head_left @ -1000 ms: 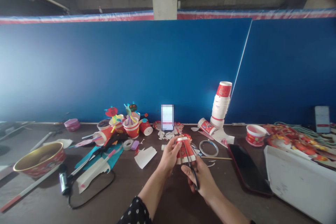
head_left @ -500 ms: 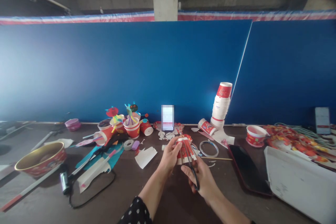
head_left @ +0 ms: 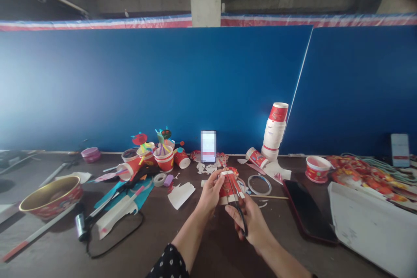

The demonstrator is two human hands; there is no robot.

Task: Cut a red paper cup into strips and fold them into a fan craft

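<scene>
Between my hands is a red and white paper cup (head_left: 226,191), with slits in its wall. My left hand (head_left: 211,189) is closed on its left side, thumb over the front. A pair of scissors with dark handles (head_left: 241,219) sits in my right hand (head_left: 252,221), the blades lying along the cup's red wall. The fingers of that hand also come up against the cup's lower right edge. Just behind the cup lie white paper scraps (head_left: 208,167) and a roll of tape (head_left: 259,184).
A leaning stack of paper cups (head_left: 274,132) stands at the back right. Decorated cups (head_left: 163,158), a gold-lined bowl (head_left: 50,200) and a hot glue gun (head_left: 81,223) are on the left. A dark tablet (head_left: 309,210) and a white sheet (head_left: 371,226) lie to the right.
Very little differs. Both hands hold nearly the same place, and the scissor blades have shifted slightly against the cup.
</scene>
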